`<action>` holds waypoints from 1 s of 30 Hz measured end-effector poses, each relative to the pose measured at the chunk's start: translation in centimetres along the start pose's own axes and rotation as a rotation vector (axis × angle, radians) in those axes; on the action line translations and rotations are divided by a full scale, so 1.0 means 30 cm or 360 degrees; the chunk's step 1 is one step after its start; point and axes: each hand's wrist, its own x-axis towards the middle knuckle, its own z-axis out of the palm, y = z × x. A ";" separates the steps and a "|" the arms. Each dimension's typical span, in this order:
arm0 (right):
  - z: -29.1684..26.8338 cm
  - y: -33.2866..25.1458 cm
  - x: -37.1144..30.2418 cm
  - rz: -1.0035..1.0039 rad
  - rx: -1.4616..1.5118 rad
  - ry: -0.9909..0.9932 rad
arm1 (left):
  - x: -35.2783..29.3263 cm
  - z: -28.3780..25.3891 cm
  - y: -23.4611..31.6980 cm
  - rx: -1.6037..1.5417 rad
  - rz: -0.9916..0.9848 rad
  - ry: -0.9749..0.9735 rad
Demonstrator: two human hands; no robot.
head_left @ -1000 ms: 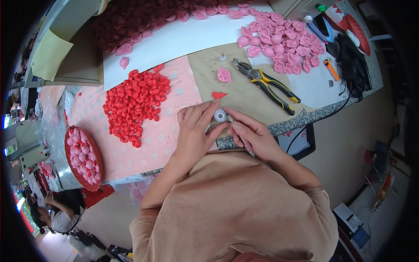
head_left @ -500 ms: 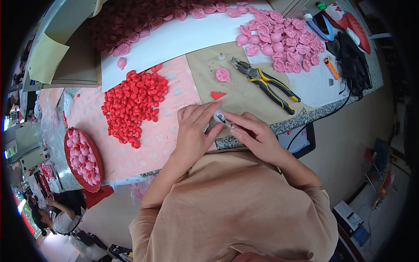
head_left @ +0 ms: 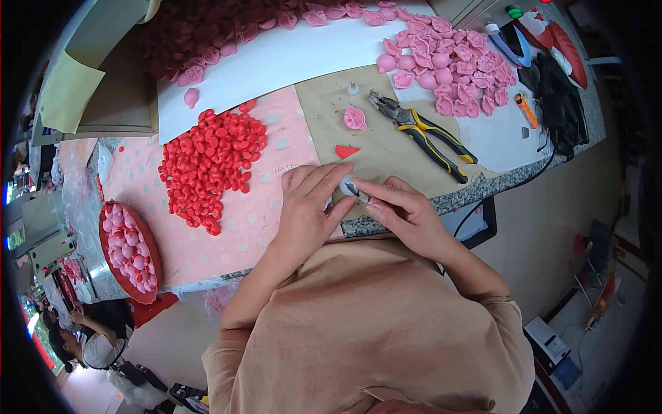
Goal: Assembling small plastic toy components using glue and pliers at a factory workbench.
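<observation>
Close to the table's front edge, my left hand [head_left: 309, 201] is closed round a small whitish round piece [head_left: 347, 183] with a dark spot on it. From the right, my right hand [head_left: 403, 208] meets it, index finger and thumb pinched at the piece; a small greyish bit shows by those fingertips, too small to name. Just beyond the hands lies a red triangular scrap [head_left: 346, 151]. Farther out are a single pink petal-shaped piece [head_left: 355, 118] and a small whitish cone-shaped tip [head_left: 353, 88]. Pliers with yellow and black handles [head_left: 431, 141] rest to the right.
A heap of small red pieces [head_left: 210, 165] covers part of the pink sheet [head_left: 276, 228]. Pink shell-like pieces [head_left: 462, 65] pile up at the far right. A red oval basket [head_left: 153, 265] holds pink balls at left. An orange cutter [head_left: 525, 110] lies near a black bag [head_left: 562, 103].
Both hands stay in almost the same place on the small whitish piece, with only a slight shift of the fingers. The whole view has moved a little.
</observation>
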 end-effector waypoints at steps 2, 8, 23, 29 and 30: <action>0.007 0.009 -0.005 -0.0028 -0.0034 0.0012 | -0.001 -0.003 0.003 -0.0002 -0.0009 -0.0001; -0.004 0.001 -0.002 0.0021 -0.0010 -0.0002 | -0.001 0.002 0.000 -0.0019 -0.0004 0.0019; 0.033 -0.001 -0.016 0.0049 -0.0015 0.0119 | -0.003 0.003 0.000 -0.0032 -0.0007 0.0026; 0.058 0.006 -0.023 0.0032 -0.0002 0.0212 | -0.005 0.007 0.000 -0.0014 -0.0007 0.0038; 0.061 0.007 -0.023 0.0067 0.0075 0.0225 | -0.005 0.010 -0.001 -0.0014 -0.0004 0.0038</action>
